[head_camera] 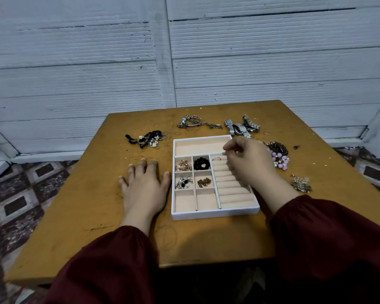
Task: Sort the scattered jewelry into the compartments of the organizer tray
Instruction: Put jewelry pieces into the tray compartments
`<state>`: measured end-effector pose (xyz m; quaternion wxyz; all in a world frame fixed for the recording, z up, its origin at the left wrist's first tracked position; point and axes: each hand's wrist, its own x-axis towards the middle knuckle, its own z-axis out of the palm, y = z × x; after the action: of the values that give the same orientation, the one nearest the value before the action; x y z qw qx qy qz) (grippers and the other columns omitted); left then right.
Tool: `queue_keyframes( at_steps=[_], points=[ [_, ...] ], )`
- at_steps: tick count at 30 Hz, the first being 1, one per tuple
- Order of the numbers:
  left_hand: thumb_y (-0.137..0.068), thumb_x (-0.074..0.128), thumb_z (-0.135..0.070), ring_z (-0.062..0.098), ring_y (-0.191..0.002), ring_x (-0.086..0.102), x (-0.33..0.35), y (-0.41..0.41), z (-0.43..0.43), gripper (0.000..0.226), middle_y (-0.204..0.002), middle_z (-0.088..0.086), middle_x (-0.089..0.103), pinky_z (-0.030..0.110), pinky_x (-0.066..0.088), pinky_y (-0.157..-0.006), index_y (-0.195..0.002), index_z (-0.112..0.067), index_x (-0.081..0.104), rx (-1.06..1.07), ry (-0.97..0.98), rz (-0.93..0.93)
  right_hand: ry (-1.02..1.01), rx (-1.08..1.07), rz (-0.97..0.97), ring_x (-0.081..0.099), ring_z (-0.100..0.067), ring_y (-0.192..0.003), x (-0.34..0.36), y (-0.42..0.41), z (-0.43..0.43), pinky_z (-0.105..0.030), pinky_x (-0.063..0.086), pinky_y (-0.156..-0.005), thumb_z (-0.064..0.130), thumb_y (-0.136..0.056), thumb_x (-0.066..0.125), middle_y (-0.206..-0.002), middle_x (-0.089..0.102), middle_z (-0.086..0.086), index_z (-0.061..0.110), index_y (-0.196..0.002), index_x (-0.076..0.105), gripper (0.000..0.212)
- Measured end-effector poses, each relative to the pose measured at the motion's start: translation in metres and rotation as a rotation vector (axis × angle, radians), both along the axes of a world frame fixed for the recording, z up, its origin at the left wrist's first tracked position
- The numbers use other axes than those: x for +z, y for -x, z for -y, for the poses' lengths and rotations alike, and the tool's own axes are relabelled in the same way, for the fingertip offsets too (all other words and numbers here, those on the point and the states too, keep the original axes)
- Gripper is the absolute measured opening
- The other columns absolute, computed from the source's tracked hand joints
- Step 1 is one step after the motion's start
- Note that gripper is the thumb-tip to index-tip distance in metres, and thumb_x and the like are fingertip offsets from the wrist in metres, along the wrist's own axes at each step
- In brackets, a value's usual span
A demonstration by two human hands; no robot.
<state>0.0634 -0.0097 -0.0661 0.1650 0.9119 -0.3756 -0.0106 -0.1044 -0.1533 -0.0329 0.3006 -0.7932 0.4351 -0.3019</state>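
Currently ring step: right hand [248, 163] over tray [215, 212] rolls [230, 189], fingertips pinched, contents unseen; left hand [145, 185] flat, fingers spread. Next probably: loose ring [266, 133], far right.

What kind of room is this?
Probably a plain room in someone's home, not a shop: a scuffed wooden table stands against a ribbed whitish wall on a patterned floor.

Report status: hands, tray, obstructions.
Left hand flat on table. Right hand over ring rolls, fingertips pinched, contents unclear. Tray: four compartments filled, one ring seated. Nothing blocking.
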Motion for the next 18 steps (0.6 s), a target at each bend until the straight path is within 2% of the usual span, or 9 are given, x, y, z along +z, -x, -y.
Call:
queue_keyframes(
  at_steps=[3,5,7,9,11,13,16,18],
  points=[
    [-0.096,0.033,-0.052,0.027,-0.146,0.01,0.001,0.001,0.0,0.055,-0.158,0.002,0.02,0.049,0.006,-0.117,-0.145,-0.026,0.032,-0.008,0.007,0.002,-0.021,-0.001,0.065,0.065,-0.028,-0.085,0.005,0.0,-0.005,-0.054,0.054,-0.077,0.033,-0.073,0.044,-0.069,0.065,0.012,0.05,-0.083,0.056,0.023],
    [-0.096,0.033,-0.051,0.028,-0.146,0.009,0.001,0.001,0.001,0.055,-0.158,0.003,0.02,0.048,0.006,-0.117,-0.145,-0.026,0.032,-0.007,0.006,-0.004,0.008,0.0,0.077,0.066,-0.023,-0.082,0.009,-0.002,-0.01,-0.05,0.054,-0.079,0.03,-0.077,0.048,-0.075,0.066,0.015,0.043,-0.078,0.059,0.017],
    [-0.096,0.034,-0.051,0.028,-0.146,0.009,0.002,0.002,0.002,0.055,-0.157,0.003,0.02,0.048,0.006,-0.117,-0.145,-0.026,0.032,-0.002,0.006,-0.018,0.069,0.011,0.06,0.064,-0.017,-0.086,0.011,-0.006,-0.013,-0.045,0.051,-0.085,0.025,-0.081,0.054,-0.081,0.065,0.018,0.04,-0.07,0.058,0.019],
    [-0.096,0.037,-0.05,0.028,-0.146,0.009,0.003,0.0,0.002,0.054,-0.157,0.002,0.02,0.048,0.005,-0.117,-0.144,-0.026,0.034,0.008,0.026,-0.047,0.098,0.043,0.059,0.062,-0.02,-0.089,0.014,-0.014,-0.017,-0.044,0.048,-0.088,0.022,-0.083,0.055,-0.08,0.062,0.02,0.04,-0.071,0.057,0.022],
    [-0.094,0.041,-0.05,0.026,-0.145,0.009,0.004,0.0,0.004,0.054,-0.157,0.0,0.021,0.046,0.004,-0.116,-0.143,-0.028,0.036,0.011,0.041,-0.094,0.125,0.092,0.06,0.059,-0.021,-0.084,0.015,-0.021,-0.018,-0.043,0.047,-0.089,0.02,-0.084,0.057,-0.076,0.058,0.024,0.037,-0.075,0.059,0.019],
    [-0.093,0.045,-0.049,0.024,-0.145,0.01,0.007,-0.003,0.003,0.054,-0.156,-0.001,0.023,0.044,0.005,-0.116,-0.142,-0.029,0.037,0.024,0.059,-0.153,0.168,0.15,0.042,0.056,-0.021,-0.08,0.015,-0.032,-0.021,-0.037,0.045,-0.085,0.019,-0.084,0.058,-0.076,0.055,0.026,0.035,-0.08,0.063,0.017],
    [-0.092,0.051,-0.041,0.026,-0.14,0.023,0.014,-0.009,0.004,0.051,-0.148,0.005,0.035,0.042,0.018,-0.115,-0.139,-0.025,0.04,0.065,0.157,-0.24,0.204,0.213,0.026,0.053,-0.02,-0.077,0.019,-0.051,-0.025,-0.029,0.041,-0.075,0.019,-0.085,0.058,-0.08,0.061,0.021,0.032,-0.084,0.066,0.015],
    [-0.092,0.053,-0.034,0.028,-0.133,0.03,0.018,-0.013,0.006,0.048,-0.14,0.009,0.041,0.038,0.026,-0.108,-0.137,-0.022,0.043,0.123,0.265,-0.257,0.226,0.269,0.011,0.054,-0.02,-0.076,0.021,-0.064,-0.026,-0.034,0.044,-0.082,0.02,-0.084,0.057,-0.083,0.065,0.016,0.032,-0.085,0.065,0.014]
  ],
)
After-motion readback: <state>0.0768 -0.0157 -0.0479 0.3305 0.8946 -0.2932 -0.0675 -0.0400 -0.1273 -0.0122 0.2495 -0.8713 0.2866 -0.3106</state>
